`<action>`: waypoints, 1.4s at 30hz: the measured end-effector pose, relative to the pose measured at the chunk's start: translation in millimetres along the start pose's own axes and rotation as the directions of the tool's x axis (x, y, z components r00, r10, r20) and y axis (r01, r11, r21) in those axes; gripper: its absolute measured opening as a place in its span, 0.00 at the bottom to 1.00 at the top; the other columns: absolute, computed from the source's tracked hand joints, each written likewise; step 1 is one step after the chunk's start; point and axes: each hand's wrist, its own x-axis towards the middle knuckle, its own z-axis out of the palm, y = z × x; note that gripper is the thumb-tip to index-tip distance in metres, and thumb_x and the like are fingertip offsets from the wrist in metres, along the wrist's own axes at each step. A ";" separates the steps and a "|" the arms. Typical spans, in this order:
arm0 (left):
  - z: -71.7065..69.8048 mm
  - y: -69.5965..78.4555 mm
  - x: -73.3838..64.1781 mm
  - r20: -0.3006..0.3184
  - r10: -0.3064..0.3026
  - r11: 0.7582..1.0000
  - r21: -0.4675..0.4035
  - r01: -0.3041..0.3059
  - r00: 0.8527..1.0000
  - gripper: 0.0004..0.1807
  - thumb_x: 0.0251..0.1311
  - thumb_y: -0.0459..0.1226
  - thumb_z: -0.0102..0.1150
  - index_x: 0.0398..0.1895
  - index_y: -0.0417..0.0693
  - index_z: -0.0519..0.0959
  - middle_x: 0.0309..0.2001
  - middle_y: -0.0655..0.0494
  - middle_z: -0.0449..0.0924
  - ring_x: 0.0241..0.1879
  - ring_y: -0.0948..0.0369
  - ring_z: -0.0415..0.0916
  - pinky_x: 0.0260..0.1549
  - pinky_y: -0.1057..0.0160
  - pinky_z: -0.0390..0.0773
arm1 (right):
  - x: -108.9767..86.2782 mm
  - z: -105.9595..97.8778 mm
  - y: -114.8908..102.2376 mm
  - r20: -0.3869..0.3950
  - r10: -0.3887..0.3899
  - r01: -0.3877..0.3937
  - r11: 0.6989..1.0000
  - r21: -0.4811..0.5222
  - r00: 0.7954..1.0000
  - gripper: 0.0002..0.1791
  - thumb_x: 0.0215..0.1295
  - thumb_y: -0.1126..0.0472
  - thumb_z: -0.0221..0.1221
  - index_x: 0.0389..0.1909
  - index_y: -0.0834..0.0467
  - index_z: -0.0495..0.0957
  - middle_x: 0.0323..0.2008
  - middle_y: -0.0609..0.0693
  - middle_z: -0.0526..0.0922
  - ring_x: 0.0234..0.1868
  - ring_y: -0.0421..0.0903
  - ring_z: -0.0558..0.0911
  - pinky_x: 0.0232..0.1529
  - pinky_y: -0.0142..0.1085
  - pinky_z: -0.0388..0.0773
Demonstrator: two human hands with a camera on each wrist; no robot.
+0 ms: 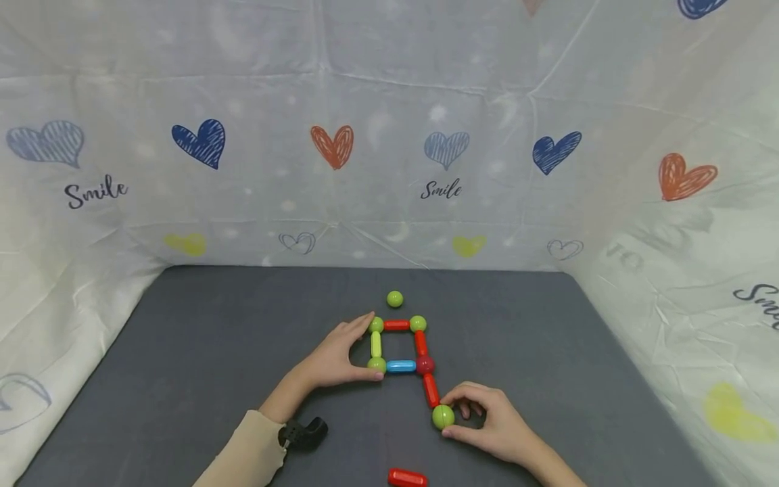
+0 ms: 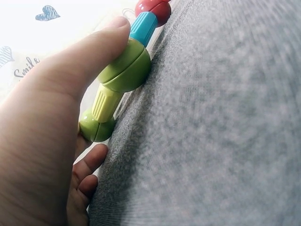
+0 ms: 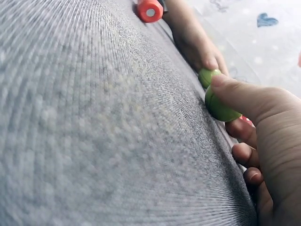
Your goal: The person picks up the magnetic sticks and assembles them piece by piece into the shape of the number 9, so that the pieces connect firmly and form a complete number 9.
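On the grey tabletop lies a square of magnetic rods and balls: a yellow-green rod on the left, a red rod at the back, another red rod on the right and a blue rod in front. Its corners are green balls, except a dark red ball at front right. My left hand grips the left side, thumb at the front green ball, fingers by the rear green ball. From the red ball a red rod runs forward to a green ball, pinched by my right hand.
A loose green ball lies behind the square. One loose red rod is near the bottom of the head view. A white cloth printed with hearts hangs behind and beside the grey tabletop.
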 end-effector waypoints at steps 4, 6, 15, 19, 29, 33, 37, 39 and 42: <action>2.0 -1.4 0.4 -0.005 0.004 1.000 -0.006 -0.004 1.000 0.65 0.50 0.66 0.77 0.87 0.55 0.54 0.85 0.56 0.54 0.73 0.49 0.65 0.71 0.37 0.66 | 0.1 -0.8 -0.2 0.006 -0.012 0.012 1.000 -0.005 1.000 0.19 0.60 0.52 0.79 0.50 0.42 0.85 0.36 0.40 0.83 0.30 0.40 0.77 0.30 0.29 0.73; 2.1 -1.6 0.5 -0.005 0.004 1.000 -0.008 -0.004 1.000 0.66 0.51 0.66 0.77 0.87 0.55 0.53 0.85 0.56 0.54 0.74 0.48 0.65 0.71 0.37 0.65 | 0.1 -0.9 -0.2 0.007 -0.025 0.025 1.000 -0.014 1.000 0.19 0.60 0.52 0.79 0.51 0.42 0.85 0.35 0.40 0.83 0.30 0.40 0.76 0.30 0.29 0.73; -9.3 0.1 4.6 0.018 0.008 0.997 -0.072 -0.006 1.000 0.64 0.54 0.62 0.77 0.87 0.50 0.52 0.85 0.51 0.51 0.64 0.53 0.71 0.64 0.42 0.72 | 0.6 -0.3 0.7 0.018 -0.012 0.013 0.999 -0.046 1.000 0.19 0.62 0.54 0.78 0.51 0.41 0.83 0.33 0.38 0.80 0.30 0.36 0.75 0.30 0.28 0.73; -25.4 5.9 10.5 -0.005 0.002 0.995 -0.098 -0.003 1.000 0.58 0.61 0.59 0.73 0.86 0.48 0.54 0.84 0.48 0.55 0.55 0.57 0.73 0.51 0.50 0.76 | 1.1 -0.3 0.7 0.024 -0.018 0.020 0.998 -0.053 1.000 0.19 0.62 0.56 0.78 0.51 0.41 0.82 0.33 0.38 0.80 0.30 0.36 0.75 0.30 0.27 0.73; -28.6 49.5 56.0 0.233 0.275 0.953 -0.196 -0.232 0.933 0.32 0.69 0.47 0.72 0.75 0.53 0.77 0.63 0.58 0.82 0.43 0.56 0.78 0.41 0.62 0.78 | 0.4 1.7 1.1 0.027 -0.033 0.033 0.999 -0.025 0.999 0.19 0.64 0.57 0.77 0.51 0.42 0.82 0.32 0.40 0.79 0.29 0.35 0.74 0.29 0.27 0.72; -15.8 63.7 75.0 0.427 0.347 0.932 -0.257 -0.256 0.835 0.28 0.70 0.40 0.71 0.72 0.50 0.80 0.36 0.59 0.82 0.24 0.63 0.68 0.28 0.69 0.70 | 0.6 3.4 2.6 0.030 -0.046 0.046 0.999 -0.017 0.999 0.18 0.65 0.57 0.76 0.52 0.42 0.81 0.32 0.40 0.79 0.29 0.35 0.73 0.29 0.27 0.72; -5.3 71.7 87.0 0.569 0.337 0.939 -0.257 -0.227 0.750 0.27 0.68 0.35 0.72 0.70 0.51 0.81 0.38 0.65 0.82 0.23 0.68 0.65 0.29 0.71 0.69 | 0.8 3.9 3.0 0.035 -0.031 0.032 0.999 -0.024 0.999 0.18 0.65 0.56 0.76 0.52 0.41 0.81 0.32 0.39 0.79 0.29 0.33 0.73 0.30 0.26 0.71; -1.1 74.3 90.1 0.601 0.323 0.945 -0.243 -0.218 0.731 0.27 0.66 0.34 0.74 0.68 0.53 0.83 0.50 0.66 0.85 0.28 0.69 0.68 0.33 0.71 0.71 | 0.6 3.3 2.9 0.033 -0.024 0.025 0.999 -0.030 0.999 0.18 0.65 0.56 0.76 0.52 0.41 0.81 0.32 0.39 0.78 0.29 0.33 0.73 0.30 0.26 0.71; 4.1 77.5 93.1 0.607 0.316 0.948 -0.233 -0.217 0.729 0.26 0.63 0.34 0.76 0.65 0.56 0.85 0.58 0.63 0.85 0.36 0.70 0.71 0.37 0.72 0.73 | 0.3 1.7 2.6 0.030 -0.021 0.023 0.999 -0.036 0.999 0.19 0.64 0.56 0.76 0.52 0.41 0.81 0.32 0.39 0.79 0.30 0.33 0.73 0.30 0.26 0.72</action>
